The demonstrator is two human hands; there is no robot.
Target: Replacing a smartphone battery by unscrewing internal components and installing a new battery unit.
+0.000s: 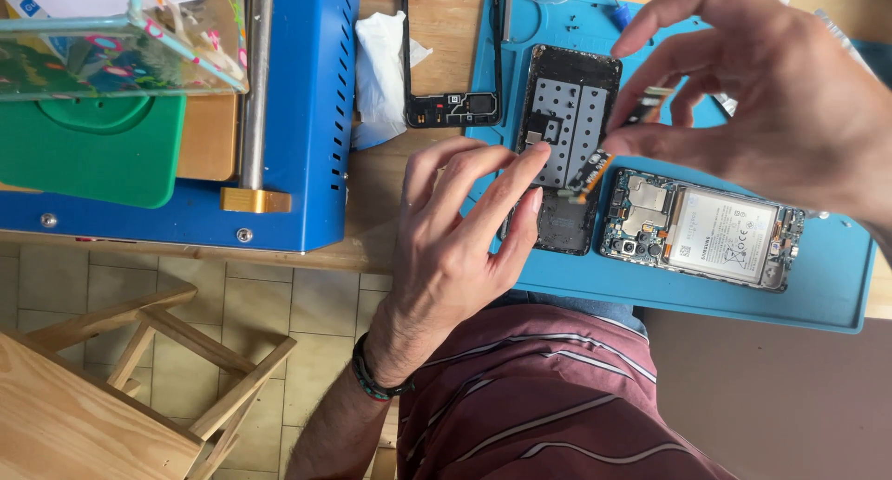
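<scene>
- Surface (390, 178), wood, carried everything; big blue machine (307, 118) sat well left of the left hand, w/ a green pad (93, 150) on it.
- Blue work mat (818, 285) lay under both hands.
- Opened phone body (701, 229) lay just below the right hand: battery & boards exposed, so back was already off.
- Dark screen panel (567, 127) lay between the hands, inner side up; left hand (455, 248) loose, fingers spread, index tip touching the panel's edge, gripping nothing.
- Empty black frame (451, 52) lay above the left hand, white tissue (381, 66) just left of it.
- Right hand (780, 99) pinched a small flex cable (595, 169), orange-tipped, hanging over the panel — part looked freed, not seated anywhere. Reassembly not begun, judging by the separate pieces.
</scene>
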